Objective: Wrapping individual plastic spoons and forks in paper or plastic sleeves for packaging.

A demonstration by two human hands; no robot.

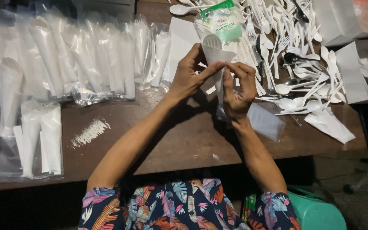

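Observation:
My left hand [191,76] and my right hand [237,90] meet above the wooden table [184,136], both gripping one bundle: a white plastic spoon wrapped in a white napkin [214,52]. The spoon's bowl sticks up above my fingertips. The bundle's lower end seems to run into a clear plastic sleeve [264,121] that hangs below my right hand; how far it is inside I cannot tell.
Rows of packed clear sleeves [86,59] cover the table's left half, with more at the near left [35,140]. A heap of loose white spoons and forks [294,55] lies at right, with a green-labelled packet [222,19], folded napkins [329,124] and paper bags [354,72]. A green stool [316,213] stands below.

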